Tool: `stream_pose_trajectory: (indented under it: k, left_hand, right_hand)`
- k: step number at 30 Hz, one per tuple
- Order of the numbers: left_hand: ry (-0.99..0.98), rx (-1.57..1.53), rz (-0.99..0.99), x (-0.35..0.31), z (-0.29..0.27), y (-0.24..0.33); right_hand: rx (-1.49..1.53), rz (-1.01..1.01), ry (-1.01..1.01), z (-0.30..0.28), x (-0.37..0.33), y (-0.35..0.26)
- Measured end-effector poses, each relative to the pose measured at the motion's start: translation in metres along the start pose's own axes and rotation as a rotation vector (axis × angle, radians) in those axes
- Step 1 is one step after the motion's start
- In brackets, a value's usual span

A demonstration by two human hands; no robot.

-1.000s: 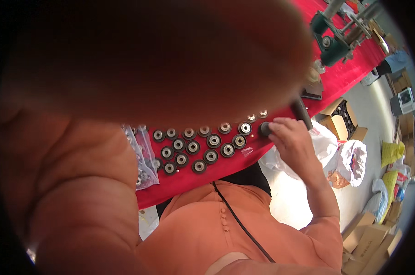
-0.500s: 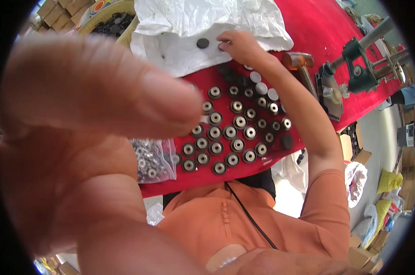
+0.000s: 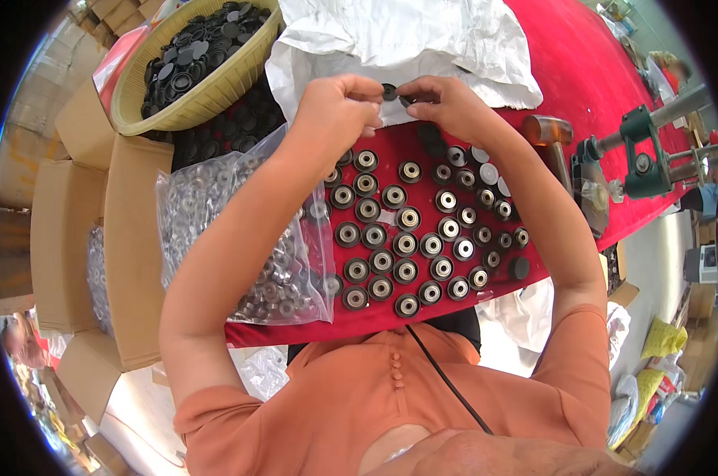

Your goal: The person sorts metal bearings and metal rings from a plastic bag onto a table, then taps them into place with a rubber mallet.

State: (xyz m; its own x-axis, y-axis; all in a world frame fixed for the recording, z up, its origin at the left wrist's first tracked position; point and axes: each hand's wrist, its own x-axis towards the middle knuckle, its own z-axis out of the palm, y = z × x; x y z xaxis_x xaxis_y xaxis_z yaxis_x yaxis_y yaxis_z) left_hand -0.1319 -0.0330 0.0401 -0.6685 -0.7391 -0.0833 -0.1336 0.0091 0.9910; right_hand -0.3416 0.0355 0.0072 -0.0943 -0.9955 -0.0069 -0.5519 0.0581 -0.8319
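Observation:
Over the near edge of a white crumpled sheet (image 3: 406, 32), my two hands face each other. My left hand (image 3: 343, 103) has its fingers curled, and what they hold, if anything, is hidden. A round black cap (image 3: 388, 91) sits at its fingertips, between the hands. My right hand (image 3: 446, 103) pinches a small dark piece (image 3: 406, 101), which looks like another black cap, mostly covered by the fingers. Below them, black rollers with metal bearing centres (image 3: 405, 243) stand in loose rows on the red cloth (image 3: 526, 238). Grey-faced discs (image 3: 488, 173) lie under my right forearm.
A yellow basket (image 3: 125, 103) of black caps stands far left. Clear bags of metal bearings (image 3: 216, 198) lie under my left forearm, beside an open cardboard box (image 3: 133, 262). To the right are a mallet (image 3: 548, 131) and a green-clamped metal press (image 3: 637, 151).
My left hand has dropped from close before the camera to the sheet, opposite my right hand. The view has shifted, showing more of the basket and bag. My right hand stays at the sheet.

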Motion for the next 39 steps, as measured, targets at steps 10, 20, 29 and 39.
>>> stream_pose_trajectory:
  k: [10,20,29,39]
  left_hand:
    - [0.122,0.104,-0.065,0.054,-0.003,-0.028]
    - [0.024,0.487,0.278,0.069,0.003,-0.053]
    - [-0.050,0.835,0.446,0.074,0.029,-0.055]
    - [-0.542,0.910,0.391,0.031,0.013,-0.033]
  right_hand:
    - [-0.534,-0.360,0.153,0.018,0.046,0.027]
    - [0.143,0.037,-0.001,-0.014,-0.020,-0.010]
    - [0.922,0.052,-0.048,-0.021,-0.079,0.007]
    - [0.560,0.108,0.160,-0.026,-0.161,-0.002]
